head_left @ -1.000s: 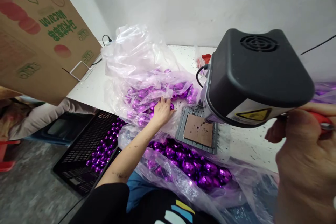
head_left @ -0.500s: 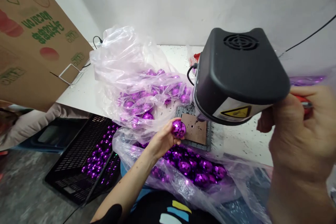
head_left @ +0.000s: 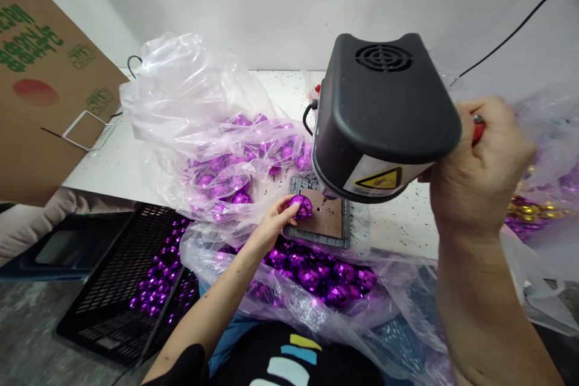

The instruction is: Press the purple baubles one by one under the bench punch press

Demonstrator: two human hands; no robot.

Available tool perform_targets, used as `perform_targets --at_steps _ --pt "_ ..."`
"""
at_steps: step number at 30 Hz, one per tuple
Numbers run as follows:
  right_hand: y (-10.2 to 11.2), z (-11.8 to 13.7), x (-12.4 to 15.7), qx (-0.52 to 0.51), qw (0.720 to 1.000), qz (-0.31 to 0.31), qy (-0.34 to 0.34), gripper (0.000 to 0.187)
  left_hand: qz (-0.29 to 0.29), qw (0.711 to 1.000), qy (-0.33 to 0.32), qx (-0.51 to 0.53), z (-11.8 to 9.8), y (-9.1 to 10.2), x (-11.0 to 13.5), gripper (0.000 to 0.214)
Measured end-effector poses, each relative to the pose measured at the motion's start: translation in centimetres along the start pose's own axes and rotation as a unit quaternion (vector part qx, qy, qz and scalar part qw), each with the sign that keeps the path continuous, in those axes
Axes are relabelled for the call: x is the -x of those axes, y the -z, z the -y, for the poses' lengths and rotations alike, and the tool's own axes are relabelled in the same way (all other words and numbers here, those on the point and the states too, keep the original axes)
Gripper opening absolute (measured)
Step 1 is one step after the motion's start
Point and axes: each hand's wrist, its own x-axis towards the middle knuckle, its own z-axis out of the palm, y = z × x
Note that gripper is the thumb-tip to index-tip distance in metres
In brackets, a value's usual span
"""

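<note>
My left hand (head_left: 274,221) pinches a shiny purple mirror-ball ornament (head_left: 300,207) between thumb and fingers. The ball is over the left part of a brown board (head_left: 329,223), which has a small hole and lies on a grey slotted metal base (head_left: 346,235). Above and to the right stands a machine with a black housing (head_left: 384,114), a round vent and a yellow warning label; it hides part of the board. My right hand (head_left: 482,172) is closed around a red handle (head_left: 478,129) at the machine's right side, its fingertips mostly hidden.
Clear plastic bags of purple balls lie behind the base (head_left: 242,160) and in front of it (head_left: 316,277). A black crate (head_left: 104,289) with small purple balls stands low at left, below a cardboard box (head_left: 58,126). Dark flecks litter the white table (head_left: 402,229). Purple and gold pieces (head_left: 527,211) show at right.
The whole view has shifted, so the scene sits further left. My left hand has turned the ball and brought it slightly nearer the board's hole. My right hand sits higher, still on the red handle.
</note>
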Motion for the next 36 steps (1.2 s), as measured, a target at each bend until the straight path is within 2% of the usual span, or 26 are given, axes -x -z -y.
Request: perform_targets --at_steps 3,6,9,13,16,18,21,28,31,36 --pt "0.1 0.1 0.1 0.001 1.000 0.003 -0.003 0.050 -0.006 0.994 -0.068 -0.082 0.3 -0.8 -0.6 0.049" --pt "0.1 0.2 0.2 -0.007 1.000 0.006 -0.004 0.049 -0.014 0.972 -0.140 -0.189 0.7 -1.6 -1.1 0.045" --pt "0.1 0.3 0.2 -0.016 1.000 0.007 -0.001 0.049 -0.037 0.932 -0.189 -0.306 1.2 -1.9 -1.4 0.041" --pt "0.1 0.4 0.2 -0.017 1.000 0.008 -0.003 0.050 -0.030 0.867 -0.277 -0.412 1.5 -2.4 -1.5 0.038" --pt "0.1 0.5 0.2 -0.011 1.000 0.009 -0.002 0.050 -0.027 0.832 -0.299 -0.467 1.8 -3.0 -1.5 0.039" --pt "0.2 0.5 0.2 -0.003 1.000 0.007 0.002 0.050 -0.039 0.835 -0.289 -0.467 2.2 -3.4 -1.7 0.040" --pt "0.2 0.5 0.3 0.002 1.000 0.010 0.012 0.049 -0.048 0.860 -0.257 -0.438 2.8 -3.8 -2.2 0.040" --pt "0.4 0.6 0.1 0.041 0.998 0.000 0.039 0.050 0.012 0.882 -0.242 -0.405 3.0 -3.7 -2.3 0.041" --pt "0.5 0.7 0.4 0.052 0.998 -0.006 0.047 0.044 0.027 0.887 -0.237 -0.394 2.7 -3.7 -2.1 0.042" --pt "1.0 0.5 3.2 0.086 0.991 -0.075 0.074 0.030 0.027 0.897 -0.236 -0.374 3.1 -3.5 -2.1 0.048"
